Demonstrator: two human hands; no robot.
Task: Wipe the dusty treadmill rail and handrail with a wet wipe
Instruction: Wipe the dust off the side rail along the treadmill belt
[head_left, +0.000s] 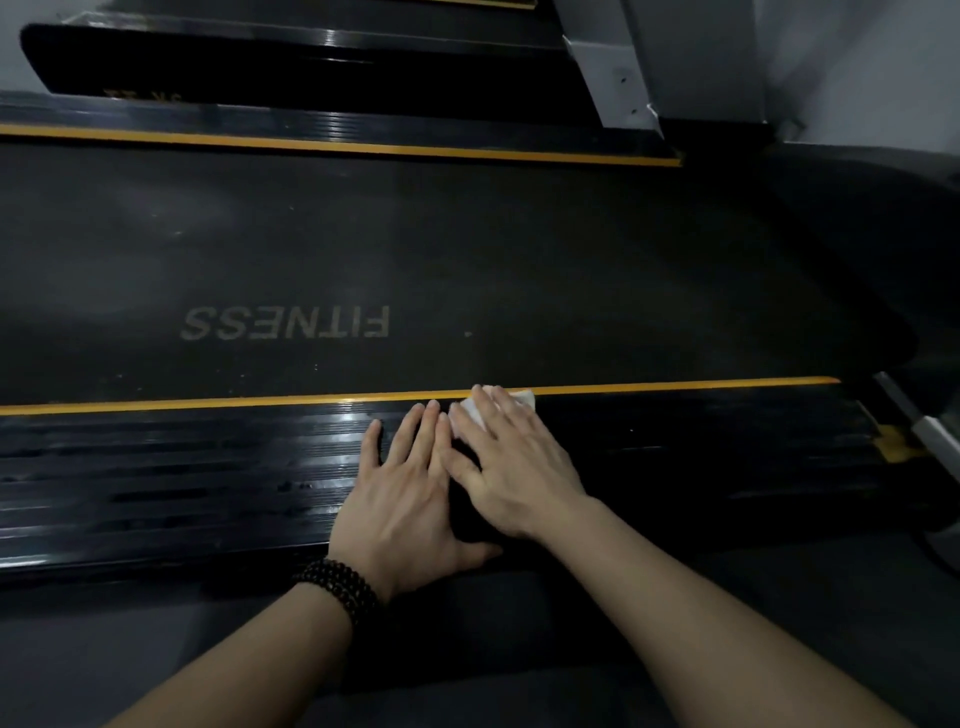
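we see both hands laid flat on the near side rail (208, 467) of the treadmill, a black ribbed strip that runs across the frame with a yellow stripe (260, 401) along its far edge. the right hand (511, 467) lies palm down with its fingers spread forward and pressed onto the wet wipe (522, 400); its grip is not curled at all, the wipe is simply pinned under the flat fingers. the wipe is a small white patch at the rail's far edge, partly over the yellow stripe, showing beyond and between the fingertips. the left hand (410, 512) rests flat on the rail just beside the right, fingers stretched out and slightly spread, nothing in its grip; its thumb points to the right under the other wrist. a dark beaded bracelet (340, 584) wraps the left wrist. left of the hands the rail shines with streaks of reflected light. beyond the stripe lies the dark belt (519, 260), printed with the word "fitness" upside down from our view. the far side rail (311, 130) carries its own yellow stripe, and a grey upright (613, 67) rises at the top right.
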